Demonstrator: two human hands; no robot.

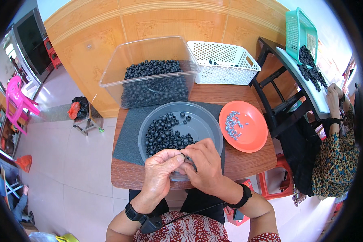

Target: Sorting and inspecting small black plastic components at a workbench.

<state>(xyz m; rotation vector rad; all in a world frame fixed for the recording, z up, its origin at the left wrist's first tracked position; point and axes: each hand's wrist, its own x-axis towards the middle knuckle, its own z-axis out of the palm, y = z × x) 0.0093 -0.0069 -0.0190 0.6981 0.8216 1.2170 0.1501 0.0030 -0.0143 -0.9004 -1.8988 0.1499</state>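
Note:
My left hand [164, 168] and my right hand [203, 164] meet over the near rim of a clear round basin [207, 123]. Their fingertips are pinched together around a small dark piece, mostly hidden by the fingers. Inside the basin, black round beads with holes [161, 131] are heaped toward the left, with a few loose ones at the far side. To the right sits an orange-red plate [256, 137] holding many tiny silvery pieces [232, 125].
Behind the basin stands a clear plastic bin [149, 86] of black beads. Beside it is a white perforated basket [226, 74]. At the right, another person's hand [333, 99] is near black pieces on a white board [310, 86], below a tipped green basket [300, 34].

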